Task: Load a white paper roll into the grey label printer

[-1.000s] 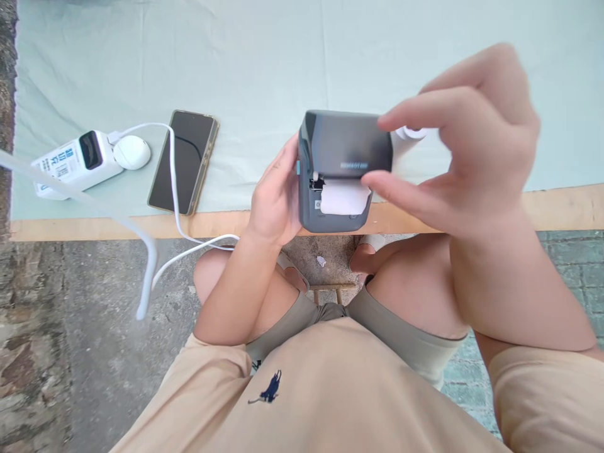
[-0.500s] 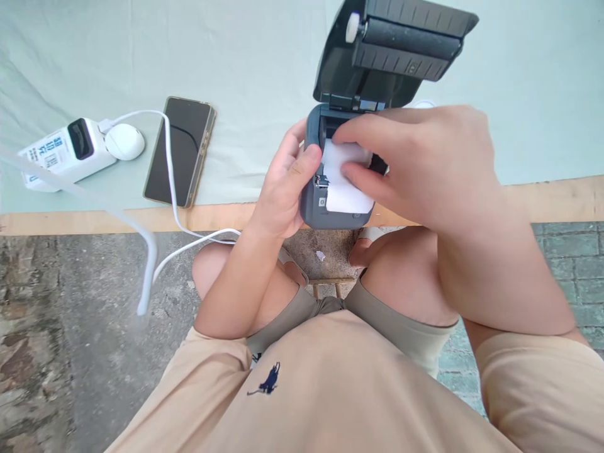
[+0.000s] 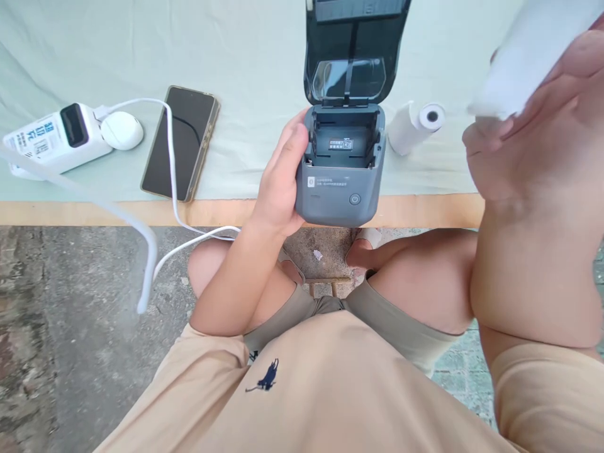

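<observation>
A dark grey printer [image 3: 340, 195] stands at the table's front edge with its lid raised, and its paper compartment shows bare inside, with a small label on the floor. My left hand [image 3: 283, 182] grips the printer's left side. At the upper right, my right hand [image 3: 538, 132] is raised and holds a white paper roll [image 3: 523, 56], blurred by motion and partly cut off by the frame. Just right of the printer, a second white paper roll [image 3: 406, 131] lies on the table, its dark core facing up and right.
A phone [image 3: 179, 143] lies left of the printer on the pale green cloth [image 3: 255, 56]. Beyond it are a white power bank [image 3: 56, 141] with a small display and a round white device [image 3: 121, 131]. A white cable [image 3: 172, 170] crosses the phone and hangs over the table edge.
My right hand has pulled the white paper out of the printer and moved to the upper right with it. The compartment is now exposed, and the second roll has come into view.
</observation>
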`<state>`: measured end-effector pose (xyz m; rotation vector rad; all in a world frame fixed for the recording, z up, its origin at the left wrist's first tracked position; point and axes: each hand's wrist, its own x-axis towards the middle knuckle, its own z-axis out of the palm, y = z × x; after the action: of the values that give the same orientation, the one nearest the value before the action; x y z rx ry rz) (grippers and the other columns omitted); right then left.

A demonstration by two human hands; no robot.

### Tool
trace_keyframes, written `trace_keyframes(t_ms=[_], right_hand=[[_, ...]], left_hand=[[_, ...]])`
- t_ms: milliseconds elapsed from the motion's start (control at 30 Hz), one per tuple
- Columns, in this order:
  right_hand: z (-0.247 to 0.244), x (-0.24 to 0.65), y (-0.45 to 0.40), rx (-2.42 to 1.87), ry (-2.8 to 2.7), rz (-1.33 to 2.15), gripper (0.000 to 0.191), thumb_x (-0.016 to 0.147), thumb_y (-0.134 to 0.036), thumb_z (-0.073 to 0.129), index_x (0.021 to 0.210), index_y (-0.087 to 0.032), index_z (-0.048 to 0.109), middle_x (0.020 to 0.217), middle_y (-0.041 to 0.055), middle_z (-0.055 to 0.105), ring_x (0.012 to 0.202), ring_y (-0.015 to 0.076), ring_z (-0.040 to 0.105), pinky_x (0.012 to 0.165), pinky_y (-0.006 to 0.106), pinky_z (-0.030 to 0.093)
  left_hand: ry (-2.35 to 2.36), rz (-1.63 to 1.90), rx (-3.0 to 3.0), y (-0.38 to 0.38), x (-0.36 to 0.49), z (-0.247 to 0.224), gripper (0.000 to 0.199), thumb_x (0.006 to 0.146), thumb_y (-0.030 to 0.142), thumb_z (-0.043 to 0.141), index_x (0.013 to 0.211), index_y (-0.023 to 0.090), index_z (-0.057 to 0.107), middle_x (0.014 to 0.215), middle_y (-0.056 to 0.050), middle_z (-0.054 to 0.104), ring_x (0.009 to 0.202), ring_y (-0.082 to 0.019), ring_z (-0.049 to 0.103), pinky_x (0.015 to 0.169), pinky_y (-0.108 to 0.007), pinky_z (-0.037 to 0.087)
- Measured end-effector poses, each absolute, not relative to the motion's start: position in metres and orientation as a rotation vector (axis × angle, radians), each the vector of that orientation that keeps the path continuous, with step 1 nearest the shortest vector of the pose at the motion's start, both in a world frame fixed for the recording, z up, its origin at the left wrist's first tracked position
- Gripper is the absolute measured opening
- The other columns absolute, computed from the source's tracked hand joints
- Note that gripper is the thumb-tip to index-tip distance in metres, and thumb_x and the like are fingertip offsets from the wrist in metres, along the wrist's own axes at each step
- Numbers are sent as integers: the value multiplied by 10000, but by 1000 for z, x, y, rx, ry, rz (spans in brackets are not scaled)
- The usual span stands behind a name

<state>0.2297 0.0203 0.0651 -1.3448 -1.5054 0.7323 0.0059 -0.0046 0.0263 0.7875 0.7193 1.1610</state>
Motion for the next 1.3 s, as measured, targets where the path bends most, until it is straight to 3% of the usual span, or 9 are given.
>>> trace_keyframes(t_ms=[100,233,367,467,600,733,900,1133,1300], right_hand=[[52,251,28,-1390,-1303,889,369,756,-476,343,978,-217,482,929,53,526,522,31,346,419,231,208],[43,264,25,-1407,-1401,631,319,690,-393,589,922,-213,466,803,20,491,581,83,499,484,259,395],[37,273,22,-1581,-1679,336,381,656,-239,662,1012,-207,530,998,55,582,845,118,582,707,269,454],[36,277,22,-1712,-1784,328,490,635,-228,682,1101,-230,530,996,50,633,923,149,600,787,302,447],[48,263,12,-1623,-1850,169,661,636,-259,688,1249,-263,442,1237,52,524,1100,174,559,823,294,416],[60,233,-3,-1393,-1951,-66,424,720,-273,602,1126,-178,525,1086,88,560,952,170,581,690,263,393],[55,212,-1,-1512,-2125,-119,480,752,-378,587,1181,-177,508,1164,134,484,1160,242,459,963,401,416],[46,207,5,-1630,-2203,169,262,805,-302,517,1058,-281,581,1156,64,477,841,104,528,830,303,480],[48,209,5,-1675,-2089,329,309,819,-290,509,1118,-337,574,1074,63,434,895,105,515,811,289,497]], left_hand=[[709,1158,778,-3,5,28,331,930,401,311,1031,233,578,1085,-13,628,1073,-186,599,1034,-393,452],[625,1171,761,-4,5,28,297,951,320,304,1111,213,530,1115,-5,618,1101,-176,587,1070,-419,424],[639,1175,768,-4,6,26,273,947,317,326,1133,233,508,1127,8,617,1168,-191,562,1072,-431,427],[663,1183,766,-3,6,26,273,937,339,354,1128,230,515,1126,6,618,1206,-199,547,1069,-419,438],[594,1074,689,-1,5,32,400,916,452,332,1048,195,608,1072,-14,659,1199,-213,561,1035,-365,483],[480,1056,618,2,1,35,456,924,458,271,932,227,664,1055,52,691,1185,-165,574,1001,-301,516],[419,1023,592,3,-2,33,512,911,512,238,932,221,659,1087,63,677,1137,-194,601,892,-336,572],[515,916,560,-5,-6,46,683,851,656,80,1058,278,610,1266,13,571,982,-259,639,669,-418,598],[501,936,486,-10,4,44,530,880,564,252,1069,242,629,1161,-19,625,983,-256,639,817,-441,553]])
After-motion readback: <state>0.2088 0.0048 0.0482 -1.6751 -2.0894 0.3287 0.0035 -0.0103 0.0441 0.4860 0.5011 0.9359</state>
